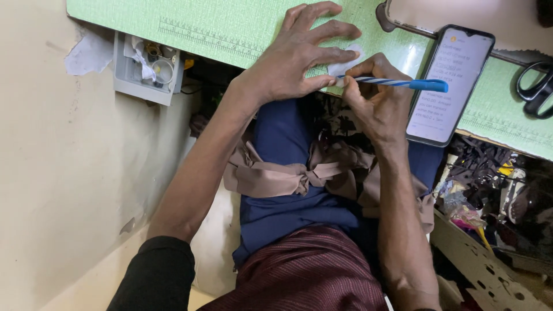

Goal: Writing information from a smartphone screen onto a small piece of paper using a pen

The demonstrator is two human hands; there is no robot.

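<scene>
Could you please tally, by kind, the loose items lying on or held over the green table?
Blue-striped pen, in the right hand: 1
White paper scrap, under the left hand: 1
Smartphone: 1
Black scissors: 1
Total: 4

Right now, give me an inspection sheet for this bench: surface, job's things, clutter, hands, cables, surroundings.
Surface: green tabletop with a printed ruler strip.
Job's things: small white paper scrap lying on the table edge; blue-and-white striped pen.
Clutter: black smartphone with lit screen; black-handled scissors; tan fabric piece with a bow in the lap.
Hands: left hand pressing the scrap flat; right hand gripping the pen.
Cables: nothing seen.
Surroundings: cream wall with chipped paint; grey open box under the table; heap of fabric offcuts.
</scene>
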